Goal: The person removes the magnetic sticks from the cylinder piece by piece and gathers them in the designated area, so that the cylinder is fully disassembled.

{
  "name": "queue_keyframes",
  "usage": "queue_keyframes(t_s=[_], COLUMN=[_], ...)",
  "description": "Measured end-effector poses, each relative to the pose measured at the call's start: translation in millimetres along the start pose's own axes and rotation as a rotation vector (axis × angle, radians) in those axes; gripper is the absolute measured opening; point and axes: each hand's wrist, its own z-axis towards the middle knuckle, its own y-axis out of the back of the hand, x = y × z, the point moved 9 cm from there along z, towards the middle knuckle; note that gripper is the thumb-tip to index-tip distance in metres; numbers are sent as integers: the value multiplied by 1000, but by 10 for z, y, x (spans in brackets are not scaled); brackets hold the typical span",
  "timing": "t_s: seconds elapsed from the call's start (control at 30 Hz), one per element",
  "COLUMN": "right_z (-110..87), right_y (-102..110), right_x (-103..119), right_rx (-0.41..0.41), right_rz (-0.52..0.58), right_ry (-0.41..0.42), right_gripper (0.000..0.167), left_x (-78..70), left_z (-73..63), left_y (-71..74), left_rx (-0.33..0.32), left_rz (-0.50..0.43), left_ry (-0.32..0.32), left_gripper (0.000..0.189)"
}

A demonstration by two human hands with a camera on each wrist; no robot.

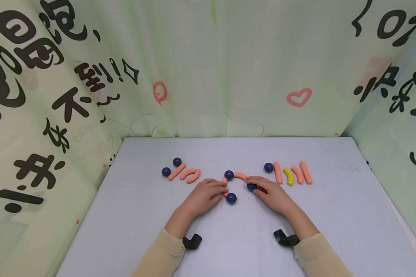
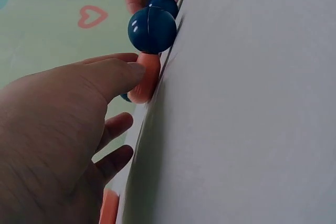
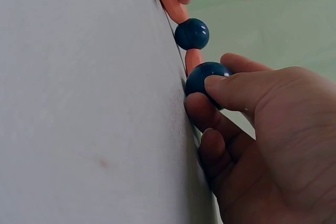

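At the middle of the table, my left hand [image 1: 208, 194] pinches an orange toy rod [image 2: 149, 72] between thumb and forefinger. One end of that rod meets a dark blue ball [image 1: 231, 198]; its far end lies by another blue ball [image 1: 229, 175]. From this far ball, a curved orange rod [image 1: 240, 176] runs right to a third blue ball [image 3: 197, 82]. Thumb and fingers of my right hand [image 1: 271, 193] grip this third ball. The pieces form a partly open ring on the tabletop. My left fingers hide part of their rod in the head view.
On the white table [image 1: 228, 246], left of my hands, lie two blue balls [image 1: 177, 161], a straight orange rod [image 1: 177, 171] and curved orange rods [image 1: 193, 176]. To the right are a blue ball [image 1: 268, 167], a yellow curved rod [image 1: 289, 176] and several orange rods [image 1: 306, 172]. Printed curtains surround the table.
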Motion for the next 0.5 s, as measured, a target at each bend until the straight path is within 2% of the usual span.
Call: queue_keyframes(t_s=[0.5], right_z=[25], right_y=[33], right_x=[-5], right_rx=[-44], right_rz=[-27], right_ry=[-31], right_gripper=[39], left_x=[-16], left_z=[10], left_y=[-31], left_rx=[23], left_rz=[-47], left_ry=[13], left_gripper=[28])
